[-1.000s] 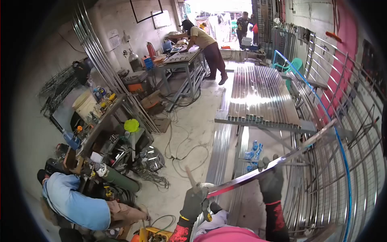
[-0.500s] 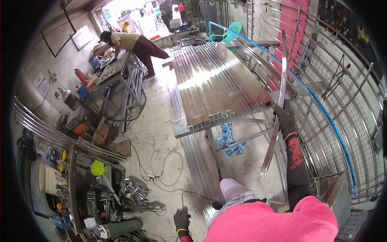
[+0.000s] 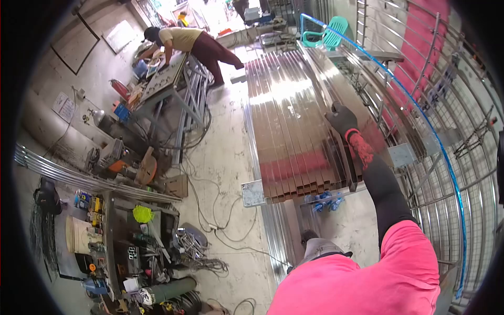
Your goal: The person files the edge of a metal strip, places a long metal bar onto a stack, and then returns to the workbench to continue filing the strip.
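R hand: fingers curled round metal tube at R edge of tube stack; L hand off-view, fingers can't tell. Tube prob. stiff, slick, unwieldy (near-mid grip best, imo). Cut ends maybe sharp. Grille crowds stack's R; more room L, w/ cables.

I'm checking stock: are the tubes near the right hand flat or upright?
Flat: the tubes lie side by side, open ends toward the wearer.
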Demonstrator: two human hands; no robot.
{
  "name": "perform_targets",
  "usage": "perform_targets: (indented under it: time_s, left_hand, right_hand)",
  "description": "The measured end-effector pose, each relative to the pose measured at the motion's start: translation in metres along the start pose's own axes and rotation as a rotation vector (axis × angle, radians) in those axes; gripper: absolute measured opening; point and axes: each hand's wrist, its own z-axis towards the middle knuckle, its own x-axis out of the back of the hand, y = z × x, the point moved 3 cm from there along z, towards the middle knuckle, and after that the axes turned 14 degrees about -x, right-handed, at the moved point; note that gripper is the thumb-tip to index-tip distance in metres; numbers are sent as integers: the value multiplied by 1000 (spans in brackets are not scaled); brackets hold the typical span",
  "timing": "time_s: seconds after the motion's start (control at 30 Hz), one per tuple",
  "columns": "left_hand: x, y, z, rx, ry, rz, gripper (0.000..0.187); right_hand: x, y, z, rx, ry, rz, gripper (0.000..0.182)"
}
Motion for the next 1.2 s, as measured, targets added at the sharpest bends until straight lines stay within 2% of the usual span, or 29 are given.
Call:
perform_targets:
  time_s: [0.2, 0.27, 0.33, 0.37, 0.4, 0.43, 0.5, 0.57, 0.6, 0.63, 0.7, 0.73, 0.8, 0.87, 0.93, 0.97, 1.03, 1.1, 1.17, 1.2]
  left_hand:
    - [-14, 40, -6, -21, 18, -65, 42]
    - [-22, 39, -10, -50, -1, -55, 42]
    - [-29, 31, -21, -48, -36, -43, 42]
    - [-33, 30, -26, -38, -51, -39, 42]
    - [-35, 34, -28, -31, -66, -38, 41]
    - [-36, 36, -31, -25, -76, -33, 41]
    - [-31, 40, -26, -25, -86, -19, 41]
    - [-28, 41, -25, -31, -103, 5, 41]
    - [-25, 45, -20, -38, -107, 16, 40]
    - [-23, 46, -18, -45, -115, 31, 40]
    - [-19, 48, -15, -64, -127, 61, 40]
    - [-13, 51, -7, -70, -132, 76, 40]
    - [-8, 63, 8, -102, -154, 121, 40]
    - [-5, 81, 29, -134, -179, 166, 39]
    - [-2, 103, 53, -136, -191, 198, 39]
    - [3, 111, 60, -132, -195, 217, 39]
    - [13, 122, 74, -128, -196, 249, 38]
    - [21, 132, 84, -134, -205, 275, 38]
    - [27, 139, 93, -156, -220, 304, 38]
    - [31, 142, 97, -166, -228, 319, 38]
  right_hand:
    - [-67, -20, 32, -115, -220, -202, 39]
    - [-78, -22, 37, 95, -257, -308, 41]
    - [-80, -21, 49, 220, -298, -359, 51]
    - [-80, -26, 64, 158, -286, -450, 49]
    - [-54, -40, 52, 164, -143, -236, 47]
    - [-50, -36, 55, 164, -104, -143, 47]
    - [-52, -29, 45, 177, -86, -87, 45]
    - [-80, -10, 22, 174, -216, -60, 43]
    - [-73, -15, -14, 262, -81, -123, 41]
    - [-75, -8, -24, 251, -68, -123, 41]
    - [-83, 8, -38, 396, 114, 1, 42]
    - [-75, 4, -44, 379, 130, 0, 42]
    - [-57, 2, -54, 299, -49, 4, 46]
    - [-27, 11, -79, 343, 355, -2, 50]
    - [12, 29, -98, 233, 447, 158, 50]
    - [26, 45, -107, 218, 483, 134, 50]
    - [51, 98, -135, 180, 576, 354, 43]
    - [75, 175, -161, -90, 522, 666, 38]
    - [123, 205, -172, -309, 858, 727, 29]
    - [125, 273, -170, -482, 902, 977, 28]
